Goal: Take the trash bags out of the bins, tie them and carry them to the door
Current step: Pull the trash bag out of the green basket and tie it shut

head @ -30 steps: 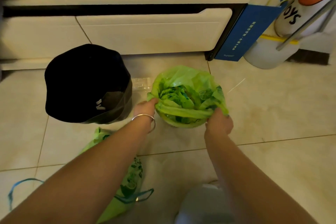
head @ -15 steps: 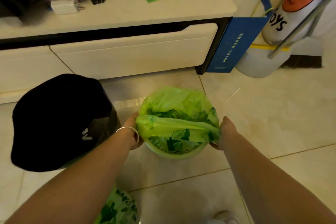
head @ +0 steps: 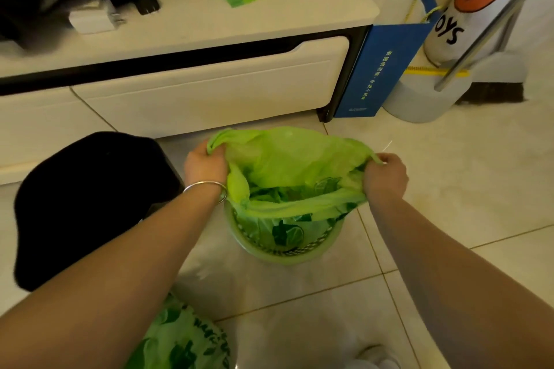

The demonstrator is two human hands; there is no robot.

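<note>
Tiled floor: both hands grip green trash bag.

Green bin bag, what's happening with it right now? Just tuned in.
A person is pulling the green trash bag up out of the small green bin on the tiled floor. The left hand grips one side of the bag's mouth and the right hand grips the other, stretching it open. The bag's lower part sits inside the bin, and it is not yet tied. Another green bag lies on the floor near the left arm, beside a black bin.
</note>
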